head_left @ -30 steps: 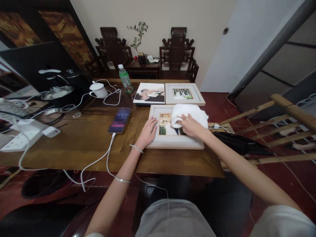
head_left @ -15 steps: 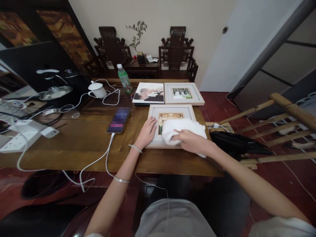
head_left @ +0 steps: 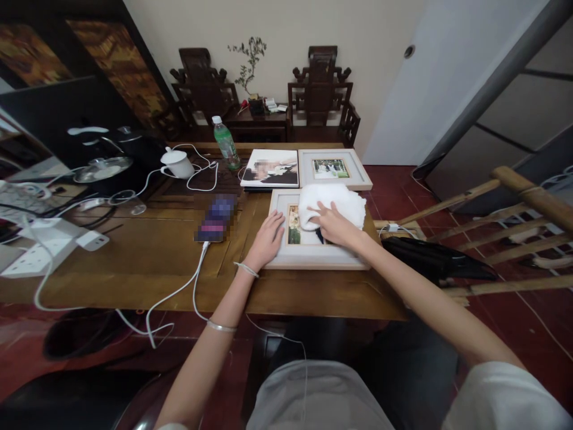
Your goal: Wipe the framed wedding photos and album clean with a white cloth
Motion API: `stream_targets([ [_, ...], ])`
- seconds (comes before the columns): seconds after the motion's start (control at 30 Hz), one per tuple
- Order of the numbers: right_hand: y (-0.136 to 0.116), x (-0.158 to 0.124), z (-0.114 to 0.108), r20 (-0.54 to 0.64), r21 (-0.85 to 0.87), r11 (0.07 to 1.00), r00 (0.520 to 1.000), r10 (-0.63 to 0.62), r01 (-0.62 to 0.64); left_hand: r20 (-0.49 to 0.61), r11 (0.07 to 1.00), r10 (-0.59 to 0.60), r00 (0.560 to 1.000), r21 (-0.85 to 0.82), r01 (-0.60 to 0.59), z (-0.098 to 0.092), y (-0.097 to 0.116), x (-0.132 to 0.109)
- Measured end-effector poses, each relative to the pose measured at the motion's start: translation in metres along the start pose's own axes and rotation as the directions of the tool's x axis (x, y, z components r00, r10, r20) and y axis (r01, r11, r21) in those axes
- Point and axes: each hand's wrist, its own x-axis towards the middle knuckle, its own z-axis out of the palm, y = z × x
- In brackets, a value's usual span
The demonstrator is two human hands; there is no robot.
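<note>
A picture frame (head_left: pixel 286 260) with a pale wooden edge and a wide light mat lies flat on the table in front of me. My left hand (head_left: pixel 267 239) rests along its left edge, fingers stretched out. Bunched over the upper right of the frame is a white cloth (head_left: pixel 333 203). My right hand (head_left: pixel 333 227) holds this cloth against the frame, its fingers partly hidden in the folds. The cloth and hand cover much of the photo (head_left: pixel 293 227).
Behind lie a second frame (head_left: pixel 358 170) and a photo panel (head_left: pixel 271 170). A green bottle (head_left: pixel 227 143), lidded white cup (head_left: pixel 176 162), charging phone (head_left: pixel 217 218) and power strip (head_left: pixel 38 254) stand or lie leftward. Cables hang over the table's front edge. Right is a wooden rack (head_left: pixel 532 191).
My right hand has moved the white cloth away from me, from the lower right of the frame to its upper right. My left hand stays in place.
</note>
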Motion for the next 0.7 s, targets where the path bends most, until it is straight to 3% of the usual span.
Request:
stream_targets([
  [0.2, -0.044, -0.049, -0.041, 0.224, 0.247, 0.967, 0.968, -0.115, 0.058, 0.0, 1.0, -0.004, 1.0, 0.004, 0.004, 0.0, 0.003, 0.0],
  [0.3, -0.06, -0.063, -0.055, 0.243, 0.358, 0.928, 0.95, -0.197, 0.101, -0.001, 1.0, -0.017, 1.0, 0.005, 0.017, -0.001, 0.004, 0.0],
  [0.37, -0.068, -0.063, -0.052, 0.222, 0.358, 0.922, 0.945, -0.239, 0.149, -0.002, 0.999, -0.033, 0.999, -0.007, 0.033, -0.001, 0.006, 0.001],
  [0.53, -0.075, -0.036, -0.021, 0.088, 0.226, 0.948, 0.965, -0.248, 0.224, -0.007, 0.985, -0.123, 0.992, -0.123, 0.121, -0.006, 0.014, 0.002],
  [0.7, -0.055, 0.017, -0.005, 0.007, 0.121, 0.975, 0.982, -0.187, 0.185, -0.075, 0.954, -0.199, 0.977, -0.244, 0.176, -0.01, 0.019, 0.001],
])
